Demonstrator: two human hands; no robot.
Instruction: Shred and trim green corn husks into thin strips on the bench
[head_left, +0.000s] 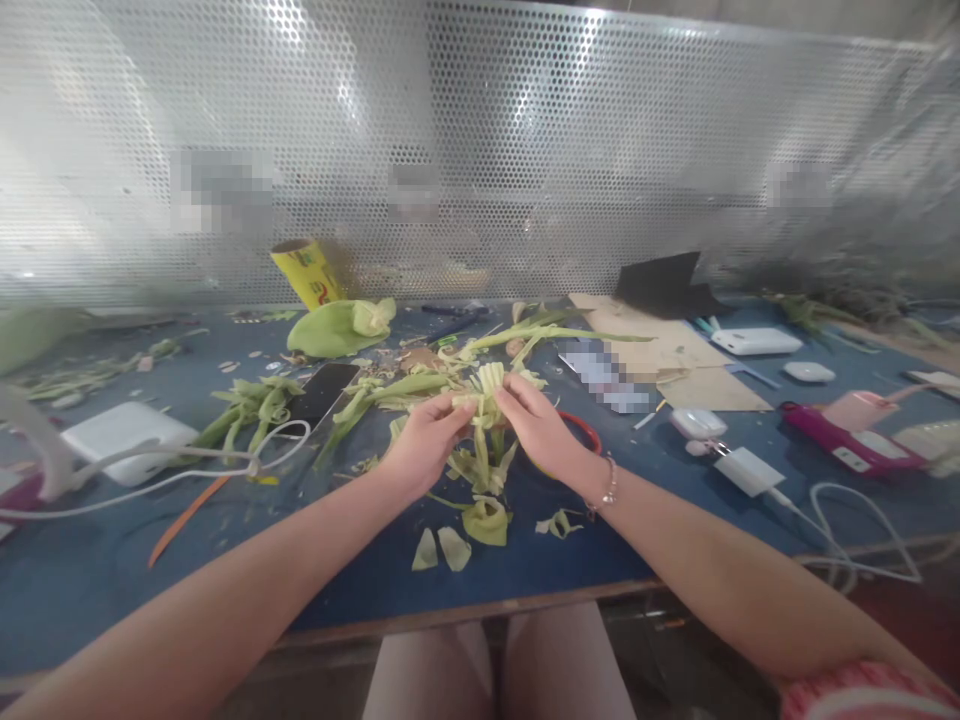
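From where I stand, the person's left hand [431, 440] and right hand [538, 425] meet over the blue table [360, 580], midway between its front and back edges. Between them is a pale green leaf bundle [491, 378], its ribbed top poking up. The left thumb and fingertips pinch its left side, and the right ones pinch the other; the tips are a bit blurred, so how firmly they press is hard to say. Curled leaf scraps [487, 522] lie below the hands, with two pale cut pieces [454, 548] nearer the front edge. A red ring [585, 430] shows just beside the right hand. Left of the left hand, a heap of green stalks [251, 408] lies beside a dark phone [330, 385]. Toward the back edge, a yellow tube [309, 275] leans behind a big green husk [330, 330].
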